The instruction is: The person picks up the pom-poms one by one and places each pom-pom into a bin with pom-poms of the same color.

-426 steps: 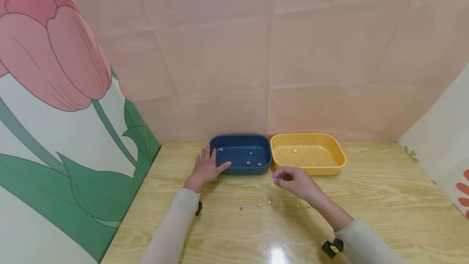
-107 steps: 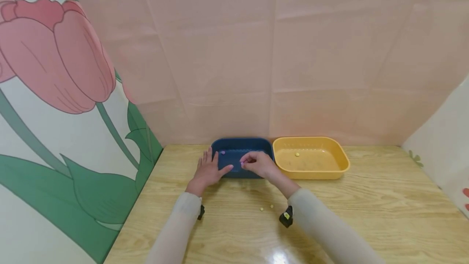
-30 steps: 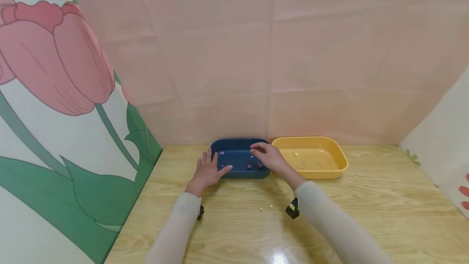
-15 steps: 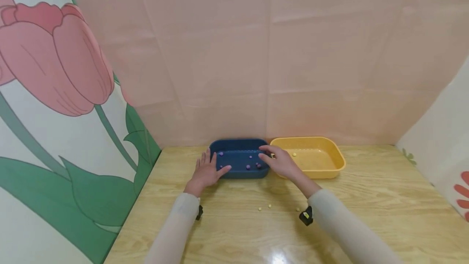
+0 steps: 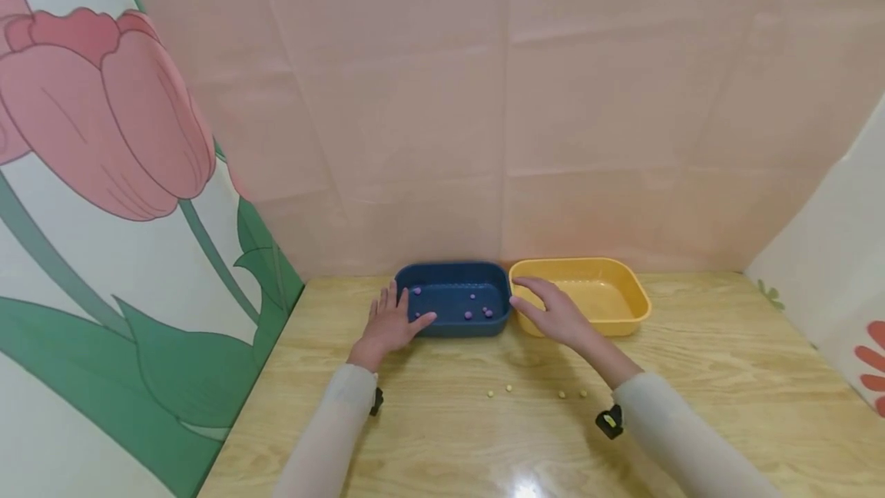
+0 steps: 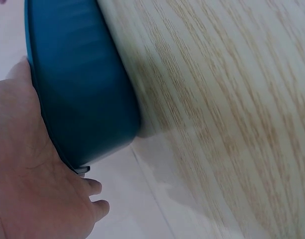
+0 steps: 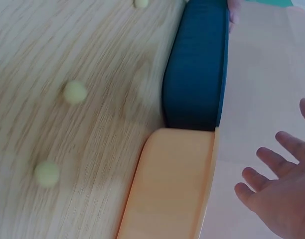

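My left hand (image 5: 389,327) rests at the left end of a blue tray (image 5: 452,329), fingers spread and thumb over the front rim. In the left wrist view the palm lies along the tray's rim. Several small purple balls (image 5: 469,315) lie in this tray. My right hand (image 5: 556,317) hovers over the left part of a yellow tray (image 5: 625,327), fingers apart and holding nothing. In the right wrist view its fingers (image 7: 272,162) are spread in the air above the trays. Several small pale yellow balls (image 5: 509,388) lie on the table in front.
Both trays stand side by side on a wooden table (image 5: 429,429), against a pink sheet (image 5: 387,137) at the back. A wall with a tulip picture (image 5: 124,129) stands on the left and a white panel (image 5: 816,252) on the right.
My right hand, which pinched a purple ball over the blue tray 3.6 seconds ago, has let go and moved right over the yellow tray. My left hand has stayed in place.
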The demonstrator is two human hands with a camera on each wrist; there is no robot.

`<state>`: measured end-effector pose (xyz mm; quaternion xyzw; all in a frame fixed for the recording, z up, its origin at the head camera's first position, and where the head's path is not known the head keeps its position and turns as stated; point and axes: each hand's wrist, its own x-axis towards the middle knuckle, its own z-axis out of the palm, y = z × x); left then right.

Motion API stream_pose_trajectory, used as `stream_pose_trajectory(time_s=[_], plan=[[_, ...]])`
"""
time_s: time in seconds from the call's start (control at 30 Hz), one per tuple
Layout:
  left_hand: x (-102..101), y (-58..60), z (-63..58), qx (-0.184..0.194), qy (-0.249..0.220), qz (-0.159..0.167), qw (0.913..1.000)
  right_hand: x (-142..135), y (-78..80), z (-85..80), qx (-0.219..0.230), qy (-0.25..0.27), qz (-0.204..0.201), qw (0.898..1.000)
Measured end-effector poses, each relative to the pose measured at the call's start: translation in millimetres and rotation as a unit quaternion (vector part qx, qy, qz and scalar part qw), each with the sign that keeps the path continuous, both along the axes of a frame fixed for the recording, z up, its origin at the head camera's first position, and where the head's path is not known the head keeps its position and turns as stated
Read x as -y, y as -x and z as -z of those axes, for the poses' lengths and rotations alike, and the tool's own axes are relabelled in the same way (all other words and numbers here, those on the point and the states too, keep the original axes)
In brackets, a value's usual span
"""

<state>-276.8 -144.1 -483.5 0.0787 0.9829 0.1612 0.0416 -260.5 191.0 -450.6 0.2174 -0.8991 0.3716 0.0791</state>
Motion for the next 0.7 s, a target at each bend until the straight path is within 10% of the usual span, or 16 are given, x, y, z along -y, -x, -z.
stream_pose_trajectory(time_s=[0.7], plan=[[-0.5,-1.1,-0.7,-0.001,0.010,0.002,0.9999,-49.5,-5.1,14.2,-0.038,-0.068,0.009,0.997]])
